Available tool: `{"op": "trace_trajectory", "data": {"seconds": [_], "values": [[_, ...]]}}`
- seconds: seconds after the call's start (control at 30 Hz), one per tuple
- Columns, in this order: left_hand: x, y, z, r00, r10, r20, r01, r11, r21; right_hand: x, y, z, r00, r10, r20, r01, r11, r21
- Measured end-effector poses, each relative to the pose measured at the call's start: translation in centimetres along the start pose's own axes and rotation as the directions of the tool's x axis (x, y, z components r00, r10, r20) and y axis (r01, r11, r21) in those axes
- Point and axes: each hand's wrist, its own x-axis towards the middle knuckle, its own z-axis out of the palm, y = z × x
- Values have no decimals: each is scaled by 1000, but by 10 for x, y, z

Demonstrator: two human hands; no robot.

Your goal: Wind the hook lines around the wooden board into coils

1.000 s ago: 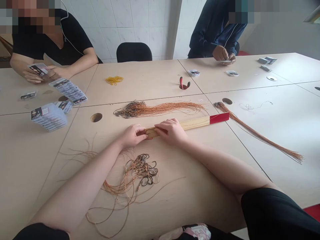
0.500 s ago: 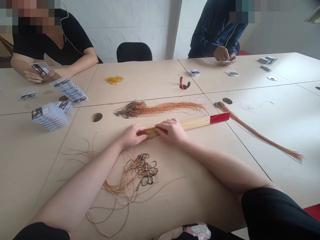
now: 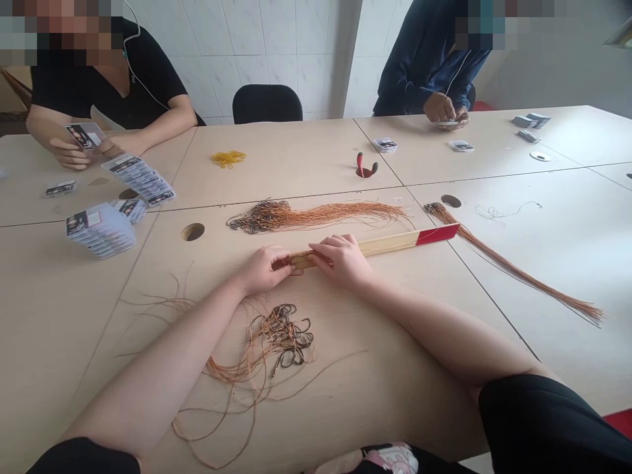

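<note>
A long flat tan strip with a red end lies slanted across the table before me, thin lines running along it. My left hand pinches its left end between thumb and fingers. Just beside it, my right hand grips the strip from above, the thumb on the near side. A small reddish loop shows under the strip between my hands. Near my left forearm lies a loose tangle of dark fish hooks on orange-brown lines. Beyond the strip rests a bundle of hooked orange lines.
Another bundle of lines stretches to the right. Red-handled pliers stand in a table hole. Yellow bands lie farther back. Stacked clear packs are at left. Two people sit opposite, each handling a small pack.
Both hands keep their hold on the strip, with only slight finger movement. The whole view has shifted a little. The person at left tilts a pack slightly differently.
</note>
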Motion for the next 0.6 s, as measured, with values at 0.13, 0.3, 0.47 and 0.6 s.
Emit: {"op": "trace_trajectory", "data": {"seconds": [0.13,0.3,0.47,0.6], "values": [[0,0,1,995,99,-26,-96,990,101,0,1,-5,996,-86,27,89,990,-106],[0,-3,2,979,191,-68,-169,955,244,1,4,-7,987,-156,36,160,971,-177],[-1,-3,0,960,263,-98,-203,892,403,1,9,-7,975,-220,43,224,955,-194],[-4,-1,-1,943,295,-155,-187,853,487,0,12,-9,964,-264,41,267,940,-213]]}}
